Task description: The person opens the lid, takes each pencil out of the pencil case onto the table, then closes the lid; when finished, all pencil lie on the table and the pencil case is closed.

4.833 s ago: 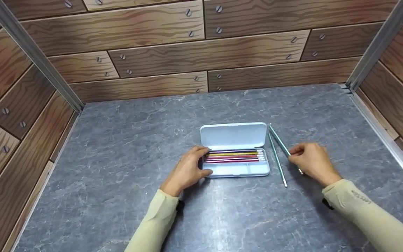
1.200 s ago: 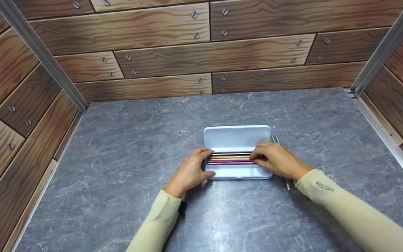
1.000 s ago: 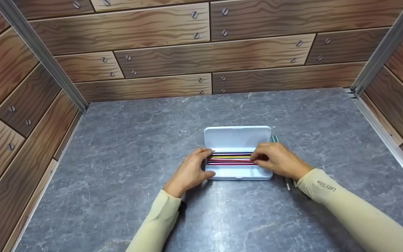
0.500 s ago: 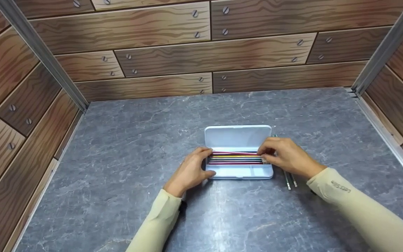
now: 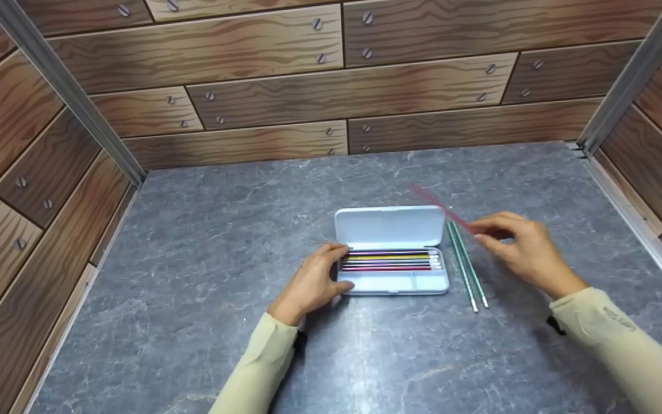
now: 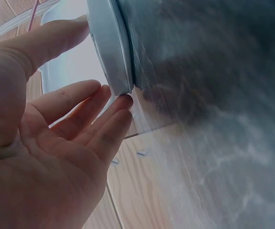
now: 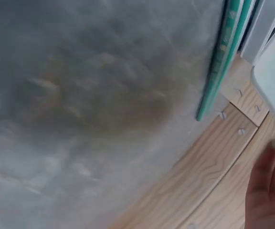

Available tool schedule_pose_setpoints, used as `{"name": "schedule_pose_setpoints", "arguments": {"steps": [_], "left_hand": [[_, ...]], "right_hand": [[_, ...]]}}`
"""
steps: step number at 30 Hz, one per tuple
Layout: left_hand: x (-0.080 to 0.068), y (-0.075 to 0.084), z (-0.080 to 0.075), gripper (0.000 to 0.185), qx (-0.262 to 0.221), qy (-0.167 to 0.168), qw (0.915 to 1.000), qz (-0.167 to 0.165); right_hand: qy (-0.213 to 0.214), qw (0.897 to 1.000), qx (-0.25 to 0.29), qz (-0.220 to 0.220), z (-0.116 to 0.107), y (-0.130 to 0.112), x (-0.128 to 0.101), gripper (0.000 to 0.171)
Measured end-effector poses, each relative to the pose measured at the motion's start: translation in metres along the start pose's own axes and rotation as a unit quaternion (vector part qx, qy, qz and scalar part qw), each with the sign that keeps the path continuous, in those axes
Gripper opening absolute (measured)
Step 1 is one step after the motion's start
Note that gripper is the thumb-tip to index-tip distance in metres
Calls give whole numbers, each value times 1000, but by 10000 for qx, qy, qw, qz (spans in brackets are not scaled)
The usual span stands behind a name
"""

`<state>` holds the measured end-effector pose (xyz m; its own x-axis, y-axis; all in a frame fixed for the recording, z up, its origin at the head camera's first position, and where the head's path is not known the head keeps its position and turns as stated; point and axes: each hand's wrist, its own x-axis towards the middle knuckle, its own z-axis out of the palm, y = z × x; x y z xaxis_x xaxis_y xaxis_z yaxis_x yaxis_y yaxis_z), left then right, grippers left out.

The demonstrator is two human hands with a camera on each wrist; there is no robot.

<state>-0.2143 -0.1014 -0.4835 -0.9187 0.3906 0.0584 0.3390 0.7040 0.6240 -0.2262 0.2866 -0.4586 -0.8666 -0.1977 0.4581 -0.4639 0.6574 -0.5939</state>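
Pencil case steadied, red pencil pinched beside it

The left hand (image 5: 311,283) rests against the left end of the open white pencil case (image 5: 391,282), fingers nearly straight; coloured pencils (image 5: 388,260) lie inside. Two green pencils (image 5: 467,270) lie on the grey tabletop (image 5: 193,276) just right of it. The right hand (image 5: 523,250) pinches a blurred red pencil (image 5: 443,208) above them.

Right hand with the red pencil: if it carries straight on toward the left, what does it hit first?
Likely the open lid of the pencil case, just left of the right hand; the red pencil is blurred, depth unclear.
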Motion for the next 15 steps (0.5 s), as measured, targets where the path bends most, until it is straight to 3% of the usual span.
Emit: {"name": "schedule_pose_setpoints", "arguments": {"steps": [5, 11, 15], "left_hand": [[-1, -2, 2, 70, -33, 27, 10000, 15], [-1, -2, 2, 70, -102, -25, 9999, 19], [0, -2, 2, 70, -110, -6, 9999, 62]], "right_hand": [[343, 9936, -42, 1080, -9, 7, -9, 20], [-426, 9738, -20, 2235, -12, 4, -24, 26], [-836, 9589, 95, 2708, -9, -3, -31, 31]]}}
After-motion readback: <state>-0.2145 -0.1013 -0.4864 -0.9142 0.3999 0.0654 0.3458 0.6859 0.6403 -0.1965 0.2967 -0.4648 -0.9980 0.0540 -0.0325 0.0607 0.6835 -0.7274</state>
